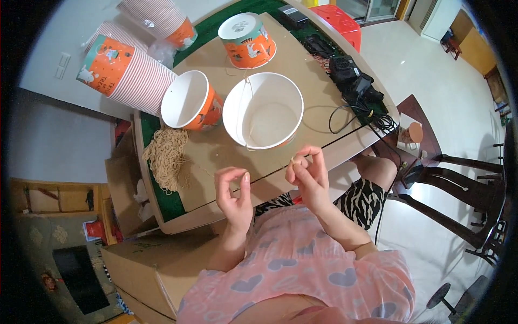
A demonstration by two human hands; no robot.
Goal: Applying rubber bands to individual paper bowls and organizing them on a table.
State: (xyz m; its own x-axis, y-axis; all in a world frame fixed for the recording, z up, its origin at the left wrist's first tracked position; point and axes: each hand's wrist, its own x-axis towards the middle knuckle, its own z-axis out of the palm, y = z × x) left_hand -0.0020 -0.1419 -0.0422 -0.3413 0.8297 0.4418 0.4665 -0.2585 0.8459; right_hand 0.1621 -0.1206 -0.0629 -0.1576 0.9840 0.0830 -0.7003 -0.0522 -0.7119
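Observation:
My left hand [234,197] is held at the table's near edge, thumb and forefinger tips brought together. A thin strand of beige string runs toward it from a tangled string pile [167,156]. To its right, my right hand [308,177] pinches a small beige string end [292,161]. Just beyond both hands a large white paper bucket [275,110] stands open side up; a string handle hangs across its rim. Another orange bucket [209,110] with a white inside tilts at its left. Farther back, an orange and green bucket [247,44] rests upside down.
Long stacks of nested paper buckets [141,75] lean at the far left. Black cables [380,121] and dark devices [345,73] line the table's right side. A red stool [337,24] and a dark wooden chair [458,183] stand beyond; a cardboard box [145,264] is at my left.

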